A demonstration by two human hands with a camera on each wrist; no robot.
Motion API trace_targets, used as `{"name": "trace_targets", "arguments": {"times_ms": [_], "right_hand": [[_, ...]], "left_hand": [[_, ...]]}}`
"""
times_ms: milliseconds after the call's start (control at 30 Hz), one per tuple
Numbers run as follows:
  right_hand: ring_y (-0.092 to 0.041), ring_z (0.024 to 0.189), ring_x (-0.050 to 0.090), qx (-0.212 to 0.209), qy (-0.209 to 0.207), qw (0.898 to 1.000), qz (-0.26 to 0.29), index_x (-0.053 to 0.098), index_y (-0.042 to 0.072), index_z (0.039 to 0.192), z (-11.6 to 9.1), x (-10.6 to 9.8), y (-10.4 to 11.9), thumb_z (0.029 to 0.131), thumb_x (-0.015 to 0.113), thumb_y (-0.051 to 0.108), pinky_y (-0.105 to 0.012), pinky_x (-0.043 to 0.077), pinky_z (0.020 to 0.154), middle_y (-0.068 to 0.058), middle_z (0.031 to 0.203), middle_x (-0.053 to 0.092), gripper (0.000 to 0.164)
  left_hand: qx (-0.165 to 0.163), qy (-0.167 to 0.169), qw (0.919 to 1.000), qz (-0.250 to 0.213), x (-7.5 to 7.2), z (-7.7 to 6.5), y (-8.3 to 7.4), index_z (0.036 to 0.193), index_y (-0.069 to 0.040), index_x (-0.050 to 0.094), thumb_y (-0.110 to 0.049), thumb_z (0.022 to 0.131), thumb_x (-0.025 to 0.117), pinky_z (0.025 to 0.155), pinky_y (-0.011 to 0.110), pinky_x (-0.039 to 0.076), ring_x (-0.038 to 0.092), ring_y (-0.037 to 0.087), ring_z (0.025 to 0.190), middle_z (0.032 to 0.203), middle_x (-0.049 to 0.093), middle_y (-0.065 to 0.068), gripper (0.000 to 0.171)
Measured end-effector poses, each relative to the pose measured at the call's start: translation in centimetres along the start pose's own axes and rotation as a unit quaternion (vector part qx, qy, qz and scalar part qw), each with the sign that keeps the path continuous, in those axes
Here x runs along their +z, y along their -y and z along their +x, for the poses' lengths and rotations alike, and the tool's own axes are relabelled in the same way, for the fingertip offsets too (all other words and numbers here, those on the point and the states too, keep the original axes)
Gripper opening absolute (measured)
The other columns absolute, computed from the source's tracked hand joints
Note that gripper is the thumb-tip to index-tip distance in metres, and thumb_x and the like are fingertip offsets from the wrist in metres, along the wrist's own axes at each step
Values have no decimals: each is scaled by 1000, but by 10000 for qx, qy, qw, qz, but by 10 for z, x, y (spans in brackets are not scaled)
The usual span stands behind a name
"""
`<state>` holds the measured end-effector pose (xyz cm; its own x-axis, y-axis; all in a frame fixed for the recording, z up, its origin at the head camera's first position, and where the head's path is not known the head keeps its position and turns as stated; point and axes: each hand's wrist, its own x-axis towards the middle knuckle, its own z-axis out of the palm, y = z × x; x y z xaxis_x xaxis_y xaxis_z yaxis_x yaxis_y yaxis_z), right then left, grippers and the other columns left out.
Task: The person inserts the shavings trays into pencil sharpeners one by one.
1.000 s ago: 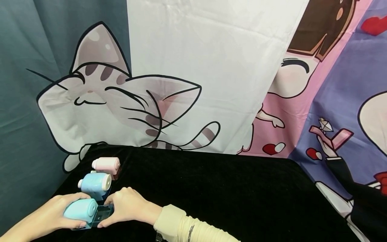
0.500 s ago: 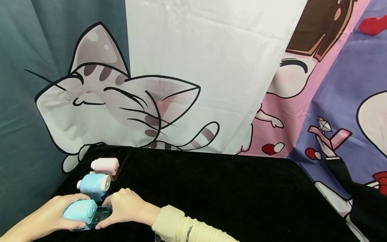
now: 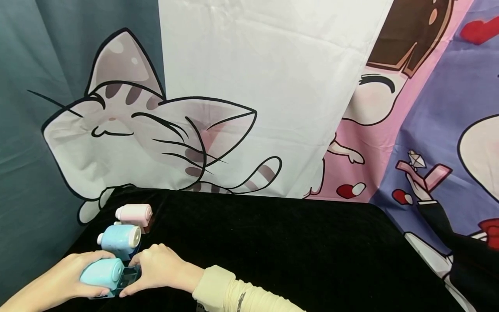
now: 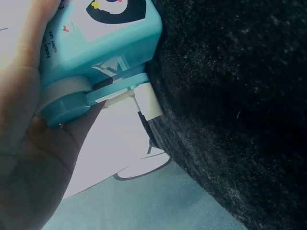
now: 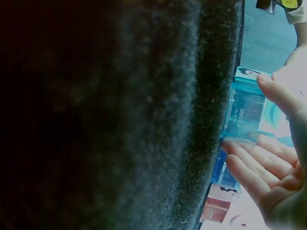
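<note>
A teal crank pencil sharpener lies at the near left, its body gripped by my left hand. From its front end a translucent teal drawer sticks partly out. Thumb and fingers of my right hand pinch the drawer by its two sides. At the rear, the left wrist view shows the crank arm with a pale knob. The right wrist view has the clear drawer between thumb and fingers; the drawer's inside is hard to make out.
Just behind stands a blue sharpener, with a pink sharpener farther back. All sit along the left edge of a black cloth-covered table. A printed cat curtain hangs behind the table.
My right hand has come slightly closer to the sharpener body, and less of the drawer sticks out. The left hand keeps its grip. The whole view has shifted a little.
</note>
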<state>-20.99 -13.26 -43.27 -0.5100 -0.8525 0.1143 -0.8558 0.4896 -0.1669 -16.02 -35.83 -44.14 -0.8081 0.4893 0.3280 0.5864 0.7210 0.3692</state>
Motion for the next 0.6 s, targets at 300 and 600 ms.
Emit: {"name": "trace_targets", "arguments": {"times_ms": [300, 600], "right_hand": [[12, 51, 40, -38, -11, 9999, 159, 66, 29, 101, -1, -1, 1, 68, 68, 60, -4, 34, 49, 23, 71, 60, 45], [11, 50, 39, -145, -145, 9996, 217, 64, 26, 111, -3, -1, -1, 66, 70, 60, -3, 33, 49, 22, 63, 53, 57]], "left_hand": [[8, -18, 10000, 36, -1, 0, -1, 98, -10, 58, -33, 61, 82, 49, 25, 40, 45, -4, 66, 85, 56, -18, 50], [-77, 36, 10000, -22, -1, 1, -1, 98, -10, 58, -31, 61, 81, 49, 25, 40, 44, -3, 65, 84, 55, -18, 49]]}}
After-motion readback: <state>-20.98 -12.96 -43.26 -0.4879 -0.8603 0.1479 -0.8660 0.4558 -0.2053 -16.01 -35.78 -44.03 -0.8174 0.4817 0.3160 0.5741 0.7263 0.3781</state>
